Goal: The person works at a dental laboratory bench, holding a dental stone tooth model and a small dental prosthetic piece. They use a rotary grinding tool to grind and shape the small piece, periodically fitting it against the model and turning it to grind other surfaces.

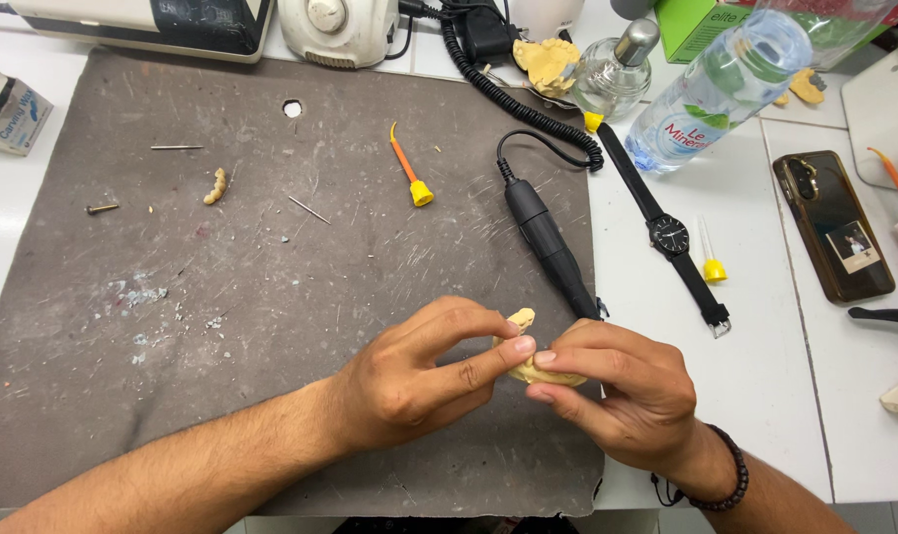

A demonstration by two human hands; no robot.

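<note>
Screws (102, 209) and a small tooth piece (214, 186) lie far left on the grey mat (172, 346); left hand (419, 381) and right hand (622, 396) both pinch the yellow plaster cast (533, 371) at the mat's front edge, black handpiece (548, 242) just behind, watch (671, 235) right.

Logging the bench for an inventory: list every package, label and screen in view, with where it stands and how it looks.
Small box: far left edge, white and blue carton.
Water bottle: upper right, lying clear plastic, white label with green and red.
Green box: top right, partly cut off.
Phone: right, lying flat, dark case, small photo on it.
</note>
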